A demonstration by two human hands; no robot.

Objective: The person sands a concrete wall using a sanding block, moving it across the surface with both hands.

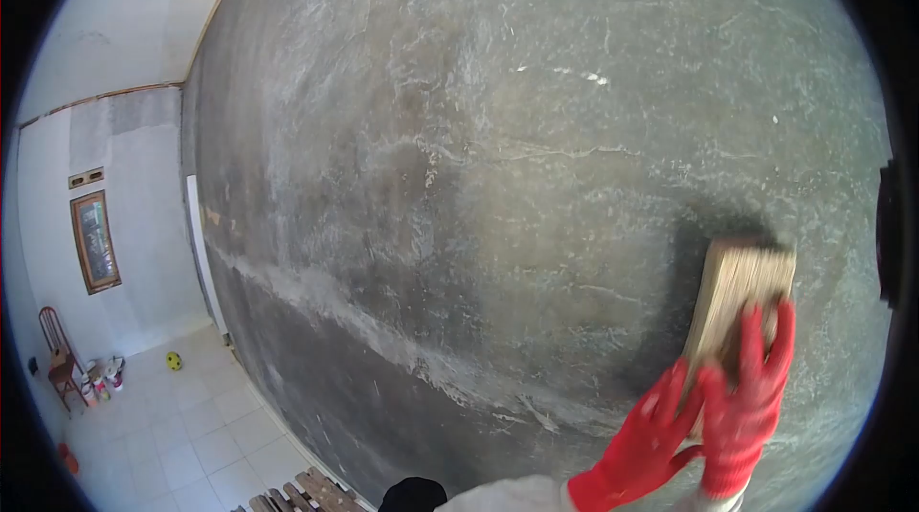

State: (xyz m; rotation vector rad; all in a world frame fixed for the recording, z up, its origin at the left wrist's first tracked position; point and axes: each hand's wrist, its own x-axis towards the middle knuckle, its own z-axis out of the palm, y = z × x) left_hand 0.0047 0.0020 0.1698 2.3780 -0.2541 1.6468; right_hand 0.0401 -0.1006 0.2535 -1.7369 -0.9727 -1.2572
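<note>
A long, pale wooden block [737,275] lies against the grey plastered wall [536,225] at the lower right, its upper end blurred. My right hand [745,407], in a red knitted glove, is on the block's lower part, with fingers stretched up along its face. Beside it, my left hand [639,443] in a matching glove grips the block's left edge near the bottom. The underside of the block and parts of both thumbs are hidden.
Rough wooden slats [304,493] show at the bottom edge. On the tiled floor [196,431], far below left, are a red chair [59,359], several containers [100,383] and a yellow ball [173,361]. A small framed window [96,242] is in the white wall.
</note>
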